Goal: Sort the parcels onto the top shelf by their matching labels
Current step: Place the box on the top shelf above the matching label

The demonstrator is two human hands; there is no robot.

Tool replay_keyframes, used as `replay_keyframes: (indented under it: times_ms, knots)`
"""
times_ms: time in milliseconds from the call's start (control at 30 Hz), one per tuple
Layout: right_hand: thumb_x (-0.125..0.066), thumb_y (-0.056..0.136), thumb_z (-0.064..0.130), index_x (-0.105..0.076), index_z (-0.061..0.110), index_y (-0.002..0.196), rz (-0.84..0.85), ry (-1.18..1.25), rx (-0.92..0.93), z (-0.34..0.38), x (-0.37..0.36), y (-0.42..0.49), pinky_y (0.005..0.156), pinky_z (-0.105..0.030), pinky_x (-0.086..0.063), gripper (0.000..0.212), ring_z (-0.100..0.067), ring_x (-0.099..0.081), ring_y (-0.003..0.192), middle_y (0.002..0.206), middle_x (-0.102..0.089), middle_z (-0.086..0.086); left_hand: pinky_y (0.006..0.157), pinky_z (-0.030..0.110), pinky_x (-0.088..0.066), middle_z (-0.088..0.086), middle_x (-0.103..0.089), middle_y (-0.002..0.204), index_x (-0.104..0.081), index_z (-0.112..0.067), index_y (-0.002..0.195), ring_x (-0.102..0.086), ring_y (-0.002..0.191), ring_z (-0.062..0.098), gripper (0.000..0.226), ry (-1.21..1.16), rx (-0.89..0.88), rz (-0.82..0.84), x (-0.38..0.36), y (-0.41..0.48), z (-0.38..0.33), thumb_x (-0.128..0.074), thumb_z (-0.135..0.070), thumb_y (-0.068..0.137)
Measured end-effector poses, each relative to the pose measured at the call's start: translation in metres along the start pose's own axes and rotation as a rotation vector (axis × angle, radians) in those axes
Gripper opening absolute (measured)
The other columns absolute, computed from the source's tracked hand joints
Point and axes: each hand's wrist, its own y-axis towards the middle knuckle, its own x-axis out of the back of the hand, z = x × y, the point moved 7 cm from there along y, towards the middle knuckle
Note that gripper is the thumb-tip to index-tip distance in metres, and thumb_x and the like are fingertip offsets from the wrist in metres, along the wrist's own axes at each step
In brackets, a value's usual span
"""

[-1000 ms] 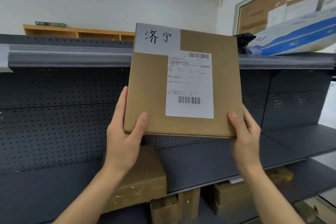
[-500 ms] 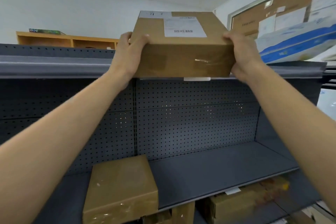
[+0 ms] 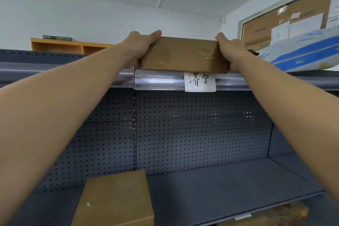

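A flat brown cardboard parcel lies level on the front edge of the dark grey top shelf. My left hand grips its left end and my right hand grips its right end. Only the parcel's taped front side shows; its top with the shipping label is hidden. Directly below it a white paper shelf label with two handwritten Chinese characters hangs on the shelf's clear price rail.
A white and blue package lies on the top shelf just to the right. A brown box sits on the middle shelf at lower left. More cardboard boxes lie underneath. A perforated back panel closes the rear.
Both hands have raised the parcel from upright at chest height, tipped it flat and pushed it forward onto the top shelf above the handwritten label.
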Motion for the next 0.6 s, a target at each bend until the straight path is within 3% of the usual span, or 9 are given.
replay_keyframes:
  times_ms: [100,200,300,433,600]
  knots:
    - [-0.047,0.094,0.053,-0.042,0.011,0.139,-0.010,-0.039,0.020,0.000,-0.003,0.011,0.104,-0.044,-0.047,0.062,-0.028,-0.056,0.112,0.118,-0.054,-0.009,0.068,0.036,-0.059,0.007,-0.068,0.106,-0.053,0.000,0.126,-0.068,0.086,0.019,0.063,0.007,0.023,0.026,-0.006,0.005,0.005,-0.066,-0.048,0.088]
    - [-0.046,0.097,0.055,-0.037,0.008,0.148,-0.019,-0.093,0.044,-0.002,-0.005,0.023,0.104,-0.040,-0.046,0.070,-0.029,-0.054,0.115,0.122,-0.052,-0.010,0.071,0.039,-0.059,0.012,-0.067,0.114,-0.055,0.000,0.116,-0.069,0.087,0.023,0.059,0.030,0.048,0.033,-0.011,0.010,0.012,-0.066,-0.049,0.086]
    - [-0.046,0.096,0.062,-0.031,0.007,0.153,-0.012,-0.143,0.039,-0.008,-0.006,0.032,0.107,-0.045,-0.044,0.080,-0.032,-0.052,0.126,0.135,-0.052,-0.013,0.082,0.045,-0.059,0.014,-0.067,0.114,-0.055,-0.002,0.103,-0.069,0.090,0.026,0.057,0.093,0.061,0.041,-0.016,0.014,0.018,-0.068,-0.054,0.082]
    - [-0.044,0.093,0.069,-0.032,0.004,0.154,-0.022,-0.225,0.052,-0.020,-0.006,0.044,0.093,-0.038,-0.042,0.089,-0.034,-0.051,0.129,0.147,-0.051,-0.017,0.087,0.046,-0.058,0.011,-0.070,0.100,-0.054,-0.007,0.089,-0.070,0.087,0.024,0.050,0.218,0.057,0.068,-0.020,0.016,0.018,-0.075,-0.051,0.077]
    - [-0.041,0.097,0.064,-0.040,0.002,0.147,-0.100,-0.315,0.105,-0.028,-0.007,0.056,0.085,-0.036,-0.038,0.080,-0.036,-0.053,0.127,0.144,-0.053,-0.019,0.087,0.038,-0.055,0.004,-0.063,0.086,-0.050,-0.012,0.081,-0.063,0.080,0.019,0.049,0.370,0.017,-0.009,-0.019,0.019,0.019,-0.074,-0.055,0.076]
